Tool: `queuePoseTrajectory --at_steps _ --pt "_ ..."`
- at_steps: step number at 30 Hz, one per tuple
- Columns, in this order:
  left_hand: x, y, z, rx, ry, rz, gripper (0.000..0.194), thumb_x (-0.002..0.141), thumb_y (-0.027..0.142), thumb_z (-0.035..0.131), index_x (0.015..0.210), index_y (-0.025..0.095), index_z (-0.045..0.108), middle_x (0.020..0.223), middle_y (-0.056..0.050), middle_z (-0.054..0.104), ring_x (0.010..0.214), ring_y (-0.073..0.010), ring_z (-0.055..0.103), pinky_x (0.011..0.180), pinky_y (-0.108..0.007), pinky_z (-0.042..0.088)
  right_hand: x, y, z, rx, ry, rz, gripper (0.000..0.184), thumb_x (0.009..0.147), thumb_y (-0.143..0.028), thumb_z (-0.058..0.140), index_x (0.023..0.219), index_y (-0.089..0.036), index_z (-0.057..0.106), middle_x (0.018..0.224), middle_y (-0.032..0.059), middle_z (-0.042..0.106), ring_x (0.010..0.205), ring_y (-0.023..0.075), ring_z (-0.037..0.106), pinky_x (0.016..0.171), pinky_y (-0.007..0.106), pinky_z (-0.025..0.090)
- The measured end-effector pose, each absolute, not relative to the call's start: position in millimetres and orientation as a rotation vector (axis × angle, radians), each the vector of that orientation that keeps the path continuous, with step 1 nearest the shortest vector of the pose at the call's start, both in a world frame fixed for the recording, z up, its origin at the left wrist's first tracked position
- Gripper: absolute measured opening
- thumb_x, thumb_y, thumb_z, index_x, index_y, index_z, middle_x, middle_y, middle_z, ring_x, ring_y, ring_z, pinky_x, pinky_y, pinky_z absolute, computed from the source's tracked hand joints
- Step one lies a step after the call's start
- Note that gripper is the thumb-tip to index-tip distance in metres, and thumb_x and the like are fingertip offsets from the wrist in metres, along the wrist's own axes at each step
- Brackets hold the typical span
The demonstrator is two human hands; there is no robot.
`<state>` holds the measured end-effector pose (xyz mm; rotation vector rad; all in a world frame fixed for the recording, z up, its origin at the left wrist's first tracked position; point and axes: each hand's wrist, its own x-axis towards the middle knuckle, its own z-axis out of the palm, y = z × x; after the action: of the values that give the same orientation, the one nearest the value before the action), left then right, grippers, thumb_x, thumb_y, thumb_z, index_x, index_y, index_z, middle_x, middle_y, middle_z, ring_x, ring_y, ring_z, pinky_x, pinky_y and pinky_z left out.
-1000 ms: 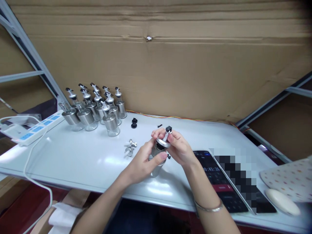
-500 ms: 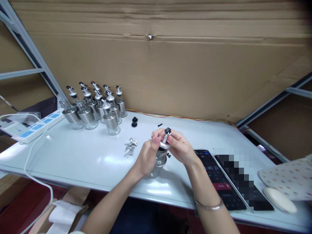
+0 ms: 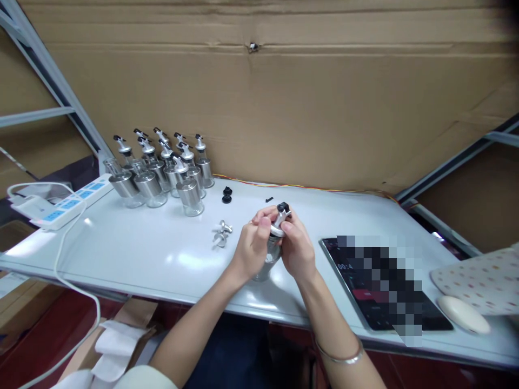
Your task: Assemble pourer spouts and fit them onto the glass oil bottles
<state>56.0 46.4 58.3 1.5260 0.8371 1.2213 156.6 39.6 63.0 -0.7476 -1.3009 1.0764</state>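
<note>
A glass oil bottle (image 3: 264,270) with a metal band stands upright near the front of the table, partly behind my fingers. On its neck sits a silver pourer spout (image 3: 278,229) with a black tip. My left hand (image 3: 250,248) is closed around the spout's collar from the left, thumb up against its rim. From the right, my right hand (image 3: 299,251) also grips the spout, thumb on the collar; its other fingers are mostly hidden. Loose silver spouts (image 3: 223,233) lie to the left, with black stoppers (image 3: 227,195) and a small black lever (image 3: 269,200) farther back.
Several oil bottles (image 3: 190,197) stand at the back left, most with spouts; two bottles (image 3: 148,186) lack them. A power strip (image 3: 73,205) and white cable run along the left. A tablet-like screen (image 3: 365,292) and a white oval object (image 3: 464,314) lie right.
My left hand has moved up from the bottle's body to the spout's collar. My right hand stays on the spout, its wrist turned more upright. The view has tilted slightly down.
</note>
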Motion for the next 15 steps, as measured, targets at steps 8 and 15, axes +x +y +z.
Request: queuePoseTrajectory --at_steps 8,15 --pt "54.2 44.4 60.4 1.569 0.893 1.223 0.053 0.093 0.045 0.024 0.07 0.015 0.061 0.066 -0.003 0.064 0.069 -0.0164 0.06 0.068 -0.025 0.045 146.7 36.2 64.6 -0.651 -1.293 0.973 0.02 0.084 -0.04 0.049 0.081 -0.021 0.051 0.081 0.0023 0.06 0.074 0.0184 0.055 0.071 0.031 0.044" --pt "52.2 40.4 56.2 1.63 0.957 1.291 0.048 0.093 0.041 0.026 0.084 0.017 0.066 0.08 -0.004 0.069 0.08 -0.0179 0.062 0.073 -0.025 0.048 143.2 33.2 57.2 -0.649 -1.318 0.866 0.023 0.086 -0.039 0.046 0.092 -0.02 0.057 0.096 0.0049 0.062 0.087 0.0203 0.059 0.082 0.035 0.046"
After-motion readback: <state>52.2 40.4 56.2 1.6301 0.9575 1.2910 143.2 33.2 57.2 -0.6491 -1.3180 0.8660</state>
